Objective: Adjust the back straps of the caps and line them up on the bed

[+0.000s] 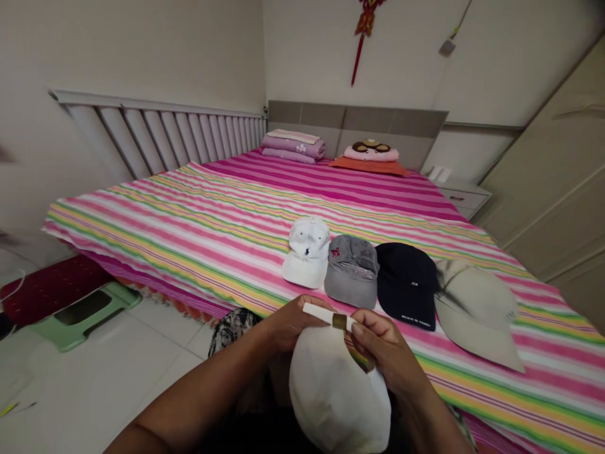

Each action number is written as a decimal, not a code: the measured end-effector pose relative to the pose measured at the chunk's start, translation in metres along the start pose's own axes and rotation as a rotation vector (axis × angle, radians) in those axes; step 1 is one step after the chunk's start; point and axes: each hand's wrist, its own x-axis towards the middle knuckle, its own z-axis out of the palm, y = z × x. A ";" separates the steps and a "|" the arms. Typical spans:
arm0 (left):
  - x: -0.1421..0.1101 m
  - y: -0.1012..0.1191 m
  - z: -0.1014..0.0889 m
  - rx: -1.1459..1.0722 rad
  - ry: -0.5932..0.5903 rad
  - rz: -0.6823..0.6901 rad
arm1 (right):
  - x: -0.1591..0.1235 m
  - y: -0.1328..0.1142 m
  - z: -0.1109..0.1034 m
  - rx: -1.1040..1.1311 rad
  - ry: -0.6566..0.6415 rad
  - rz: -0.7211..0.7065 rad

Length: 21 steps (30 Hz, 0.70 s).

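Observation:
My left hand (295,323) and my right hand (385,348) both pinch the white fabric strap (322,313) at the back of a white baseball cap (338,400), which I hold crown-down in front of me. A brass-coloured buckle (339,321) sits on the strap between my hands. Just beyond them, four caps lie in a row on the bed: a white cap (307,252), a grey cap (352,271), a navy cap (407,285) and a beige cap (472,312). None of these touches my hands.
The bed (189,239) has a pink striped sheet, with folded pink bedding (293,146) and a pillow (371,151) at its head. A green stool (85,318) and dark red cushion (51,289) stand on the tiled floor at left. A wardrobe (543,183) stands at right.

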 end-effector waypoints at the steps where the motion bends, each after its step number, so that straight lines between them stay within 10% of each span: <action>1: 0.001 -0.001 0.002 0.024 -0.001 -0.002 | 0.000 -0.001 0.002 0.005 0.005 0.003; 13: -0.010 0.024 -0.015 -0.103 0.234 0.201 | 0.020 0.000 -0.020 0.337 0.369 -0.110; 21: -0.016 0.135 -0.074 -0.018 0.604 0.452 | 0.029 0.037 -0.051 0.372 0.620 0.104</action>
